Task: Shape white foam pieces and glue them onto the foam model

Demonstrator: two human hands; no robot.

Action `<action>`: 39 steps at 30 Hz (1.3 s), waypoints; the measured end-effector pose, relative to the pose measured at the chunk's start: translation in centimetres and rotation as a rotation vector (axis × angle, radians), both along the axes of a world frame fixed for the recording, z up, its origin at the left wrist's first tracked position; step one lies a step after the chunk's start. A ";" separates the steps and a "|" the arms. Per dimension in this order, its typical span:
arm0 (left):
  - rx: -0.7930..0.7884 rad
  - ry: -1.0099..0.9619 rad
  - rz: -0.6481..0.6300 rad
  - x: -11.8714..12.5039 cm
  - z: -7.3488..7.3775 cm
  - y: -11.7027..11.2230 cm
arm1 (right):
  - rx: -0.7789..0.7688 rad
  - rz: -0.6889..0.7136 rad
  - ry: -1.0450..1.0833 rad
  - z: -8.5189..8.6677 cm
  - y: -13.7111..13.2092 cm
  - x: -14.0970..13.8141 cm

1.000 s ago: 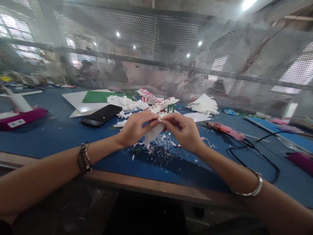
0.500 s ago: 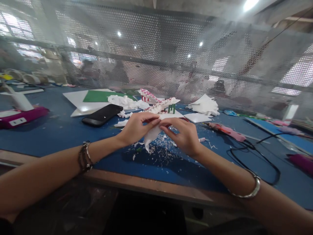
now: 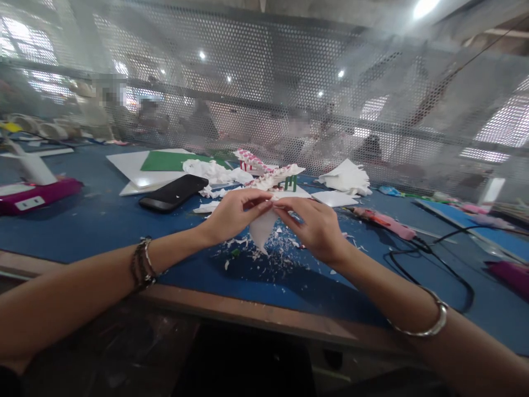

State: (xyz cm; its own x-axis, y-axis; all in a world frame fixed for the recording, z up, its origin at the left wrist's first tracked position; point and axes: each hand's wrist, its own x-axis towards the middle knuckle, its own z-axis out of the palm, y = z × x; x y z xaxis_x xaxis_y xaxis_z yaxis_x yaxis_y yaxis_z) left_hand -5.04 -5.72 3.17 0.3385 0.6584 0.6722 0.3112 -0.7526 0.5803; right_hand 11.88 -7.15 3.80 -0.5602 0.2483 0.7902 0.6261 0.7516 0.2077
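Observation:
Between my two hands hangs a thin white piece of tissue paper (image 3: pixel 263 231), its pointed end drooping toward the table. My left hand (image 3: pixel 235 215) pinches its upper edge between thumb and fingers. Close beside it, fingertips almost meeting, my right hand (image 3: pixel 312 226) pinches the same edge. Small white scraps (image 3: pixel 279 253) are scattered on the blue table below. Just behind the hands is a small model with white ruffled strips (image 3: pixel 273 177) and green posts (image 3: pixel 290 183). The paper's top edge is mostly hidden by my fingers.
Left of the hands lies a black phone (image 3: pixel 173 193), near white and green sheets (image 3: pixel 165 161) and crumpled tissue (image 3: pixel 210 172). To the right are a stack of tissue (image 3: pixel 346 177) and a pink corded tool (image 3: pixel 384 222). A perforated screen (image 3: pixel 264 82) stands behind the table.
The tissue's hanging end has swung slightly right and spread wider. My right hand has shifted a little to the right; my left hand has barely moved.

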 end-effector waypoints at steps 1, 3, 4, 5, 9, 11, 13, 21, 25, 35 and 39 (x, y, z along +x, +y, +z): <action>-0.011 -0.004 -0.002 0.0 0.0 0.0 | -0.003 -0.009 -0.006 0.1 0.0 0.0; -0.034 -0.009 -0.014 0.1 0.0 0.0 | -0.023 -0.034 -0.017 0.2 -0.1 0.0; -0.045 -0.009 -0.023 0.1 0.0 0.0 | -0.036 -0.043 -0.023 0.3 -0.1 0.1; -0.054 -0.011 -0.031 0.1 -0.1 0.0 | -0.050 -0.045 -0.027 0.4 -0.2 0.1; -0.081 -0.039 -0.076 0.2 -0.2 0.1 | -0.191 0.038 0.044 0.5 -0.3 -0.1; -0.072 -0.058 -0.100 0.2 -0.2 0.2 | -0.366 0.101 0.182 0.3 -0.4 -0.6; -0.052 -0.065 -0.104 0.2 -0.3 0.3 | -0.545 0.153 0.337 0.1 -0.5 -1.2; -0.063 -0.167 -0.225 0.1 -0.3 0.1 | -0.675 0.246 0.496 0.0 -0.4 -1.4; -0.232 -0.338 -0.387 0.0 0.0 0.1 | -0.609 0.218 0.381 0.3 -0.2 -1.0; -0.579 -0.482 -0.430 0.1 0.4 0.4 | -0.573 0.095 0.314 0.9 -0.2 -0.9; -0.461 -0.424 -0.225 -0.2 0.3 1.1 | -0.586 0.074 0.312 0.9 0.1 -0.6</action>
